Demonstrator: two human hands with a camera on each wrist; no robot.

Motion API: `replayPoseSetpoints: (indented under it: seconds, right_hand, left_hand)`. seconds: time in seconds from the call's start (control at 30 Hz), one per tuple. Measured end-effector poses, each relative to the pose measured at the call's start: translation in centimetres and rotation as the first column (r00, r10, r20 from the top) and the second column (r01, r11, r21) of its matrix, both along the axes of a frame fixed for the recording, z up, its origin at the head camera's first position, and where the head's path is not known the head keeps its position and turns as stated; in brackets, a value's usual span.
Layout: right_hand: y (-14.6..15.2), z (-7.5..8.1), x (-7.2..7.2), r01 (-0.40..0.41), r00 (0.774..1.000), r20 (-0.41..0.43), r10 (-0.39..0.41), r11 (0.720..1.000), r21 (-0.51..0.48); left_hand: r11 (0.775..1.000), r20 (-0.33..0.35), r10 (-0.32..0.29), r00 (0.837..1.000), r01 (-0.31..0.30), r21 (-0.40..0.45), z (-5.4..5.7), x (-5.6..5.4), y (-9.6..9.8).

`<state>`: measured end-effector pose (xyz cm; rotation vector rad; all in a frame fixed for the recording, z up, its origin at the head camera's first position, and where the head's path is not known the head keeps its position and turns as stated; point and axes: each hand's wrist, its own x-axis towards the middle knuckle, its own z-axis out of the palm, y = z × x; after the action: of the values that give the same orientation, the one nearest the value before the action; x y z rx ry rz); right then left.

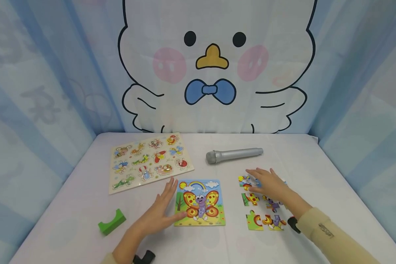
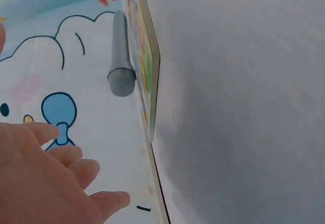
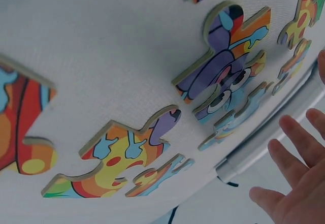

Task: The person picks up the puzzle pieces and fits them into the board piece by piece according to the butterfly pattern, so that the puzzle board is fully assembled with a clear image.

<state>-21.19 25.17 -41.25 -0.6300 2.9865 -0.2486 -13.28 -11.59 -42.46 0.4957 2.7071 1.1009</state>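
My left hand (image 1: 156,212) is spread at the left edge of a square butterfly picture board (image 1: 202,203), the thumb reaching over its lower left part. Whether the thumb touches it I cannot tell. Its fingers look extended in the left wrist view, with nothing held. Over on the right, my right hand (image 1: 273,187) hovers above loose butterfly puzzle pieces (image 1: 252,199), fingers spread, covering some of them. A corner piece (image 1: 254,221) and a purple-bodied piece (image 1: 275,222) lie in the row nearest me. In the right wrist view, several pieces (image 3: 117,155) lie face up, apart from each other.
Behind the left hand lies a wooden insect puzzle board (image 1: 151,161). A silver toy microphone (image 1: 234,155) sits at the table's back. A green arch block (image 1: 112,222) is at the left. Printed curtains (image 1: 214,110) surround the white-covered table (image 1: 66,216).
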Motion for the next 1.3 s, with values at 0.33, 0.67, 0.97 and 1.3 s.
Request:
replayPoseSetpoints:
  seconds: [0.33,0.67,0.97,1.3]
  right_hand:
    - [-0.3,-0.5,-1.1,0.021,0.998,0.053,-0.022,0.999,0.025]
    - [-0.9,-0.6,-1.8,-0.023,1.0,0.006,0.023,1.0,0.013]
    - [-1.2,-0.7,-2.2,-0.013,1.0,0.024,0.012,1.0,0.025]
    - [-2.2,-0.1,-2.1,-0.077,0.996,0.031,0.078,0.997,-0.019]
  left_hand:
    - [0.996,0.058,0.006,0.998,-0.011,0.085,-1.5,-0.6,0.1]
    - [0.997,0.081,-0.025,0.996,0.018,0.076,-2.6,-1.1,-0.3]
    - [0.998,0.106,-0.05,0.993,0.046,0.037,-2.5,-1.2,0.1]
    - [1.0,0.134,-0.01,0.991,0.008,0.019,-2.9,-1.6,0.4]
